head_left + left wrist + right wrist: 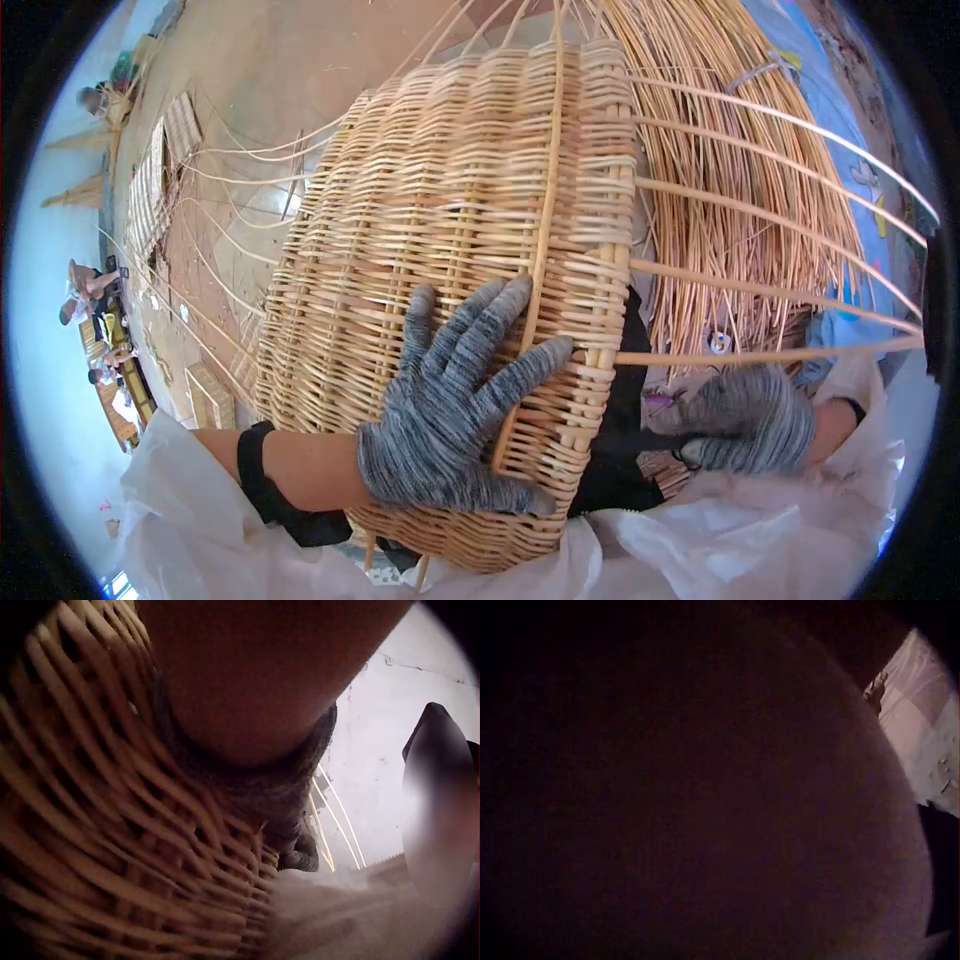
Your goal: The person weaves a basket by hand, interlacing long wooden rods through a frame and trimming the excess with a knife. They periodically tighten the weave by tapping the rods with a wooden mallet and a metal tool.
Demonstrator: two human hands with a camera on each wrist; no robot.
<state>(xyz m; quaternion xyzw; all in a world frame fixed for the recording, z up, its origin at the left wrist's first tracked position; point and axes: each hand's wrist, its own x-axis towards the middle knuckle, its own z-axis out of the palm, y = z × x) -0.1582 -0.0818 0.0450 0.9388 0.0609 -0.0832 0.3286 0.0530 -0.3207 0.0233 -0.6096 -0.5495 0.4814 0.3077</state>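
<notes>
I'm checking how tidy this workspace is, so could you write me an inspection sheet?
Surface: creased white sheet below the wicker piece.
Job's things: wicker piece, unwoven ends sticking out on opposite sides.
Clutter: large bundle of thin rods beside the wicker.
Hands: gloved left hand spread on the weave; gloved right hand off to the side, grip unclear.
Cables: nothing seen.
Surroundings: brown floor, woven panel, distant people.

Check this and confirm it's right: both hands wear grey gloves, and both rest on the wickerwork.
Not quite: only the left hand rests on the wickerwork. The head view shows the right hand off to its side. Both do wear grey gloves.
</notes>
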